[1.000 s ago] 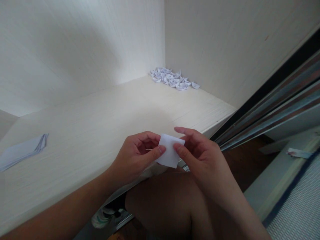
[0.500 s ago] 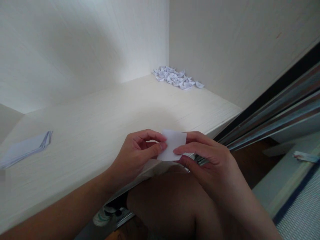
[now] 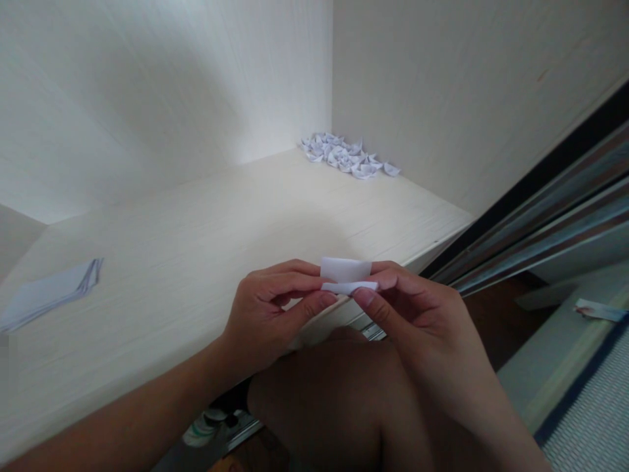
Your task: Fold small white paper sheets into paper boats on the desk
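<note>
A small white piece of paper (image 3: 346,269) is held between both hands just over the front edge of the shelf. Its near part is bent up into a fold, and the far part stands behind it. My left hand (image 3: 278,311) pinches the left end between thumb and fingers. On the right end, my right hand (image 3: 413,314) presses the fold with its thumb, the fingers curled behind. Some fingertips are hidden by the paper.
Several small folded paper boats (image 3: 344,156) lie heaped in the back right corner of the white shelf (image 3: 196,216). A stack of paper sheets (image 3: 54,292) rests at the left. Dark-edged sliding door rails (image 3: 531,203) run along the right side.
The paper was flat and facing me; now its near edge is folded up. My right thumb has moved onto the fold, and both hands have closed in along it.
</note>
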`<state>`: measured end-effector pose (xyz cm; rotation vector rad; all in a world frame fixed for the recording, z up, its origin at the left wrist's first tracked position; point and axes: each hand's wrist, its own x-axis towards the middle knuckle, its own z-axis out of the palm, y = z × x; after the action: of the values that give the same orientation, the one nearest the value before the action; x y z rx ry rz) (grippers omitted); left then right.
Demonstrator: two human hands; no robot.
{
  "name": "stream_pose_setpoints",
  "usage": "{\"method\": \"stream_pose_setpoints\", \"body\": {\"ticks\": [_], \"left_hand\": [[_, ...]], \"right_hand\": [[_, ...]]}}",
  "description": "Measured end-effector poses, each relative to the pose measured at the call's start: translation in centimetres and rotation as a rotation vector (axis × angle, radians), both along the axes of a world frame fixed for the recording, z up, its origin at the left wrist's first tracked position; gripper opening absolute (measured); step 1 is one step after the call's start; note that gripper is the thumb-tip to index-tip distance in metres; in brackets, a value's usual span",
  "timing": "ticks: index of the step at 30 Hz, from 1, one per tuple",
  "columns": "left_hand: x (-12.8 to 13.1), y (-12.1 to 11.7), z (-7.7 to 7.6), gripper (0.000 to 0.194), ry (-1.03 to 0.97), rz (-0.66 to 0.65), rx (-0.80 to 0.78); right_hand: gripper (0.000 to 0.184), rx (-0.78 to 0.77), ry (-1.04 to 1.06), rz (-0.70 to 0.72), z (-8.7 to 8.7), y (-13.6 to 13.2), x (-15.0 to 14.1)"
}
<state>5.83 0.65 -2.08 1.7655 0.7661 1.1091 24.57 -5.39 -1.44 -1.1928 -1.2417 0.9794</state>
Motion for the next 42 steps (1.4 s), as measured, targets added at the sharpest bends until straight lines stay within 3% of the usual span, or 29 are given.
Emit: {"method": "stream_pose_setpoints", "body": {"ticks": [6, 10, 13, 17, 25, 42], "left_hand": [[0.0, -0.1, 0.3, 0.011, 0.046, 0.034, -0.008], [0.0, -0.4, 0.1, 0.006, -0.008, 0.037, -0.124], [0.1, -0.7, 0.0, 0.016, -0.066, 0.054, -0.212], [0.1, -0.8, 0.2, 0.03, -0.092, 0.045, -0.198], [0.4, -0.8, 0.3, 0.016, -0.091, 0.125, -0.243], [0.7, -0.8, 0.7, 0.015, -0.084, 0.174, -0.254]], "right_hand": [[0.01, -0.037, 0.103, -0.052, -0.1, 0.2, -0.9], [0.007, -0.029, 0.173, -0.087, -0.2, 0.2, -1.3], [0.009, -0.018, 0.195, -0.139, -0.3, 0.3, -1.6], [0.012, -0.039, 0.173, -0.175, -0.3, 0.4, -1.9], [0.025, 0.033, 0.27, -0.209, -1.5, 0.5, -2.5], [0.016, 0.065, 0.139, -0.195, -1.6, 0.4, -2.5]]}}
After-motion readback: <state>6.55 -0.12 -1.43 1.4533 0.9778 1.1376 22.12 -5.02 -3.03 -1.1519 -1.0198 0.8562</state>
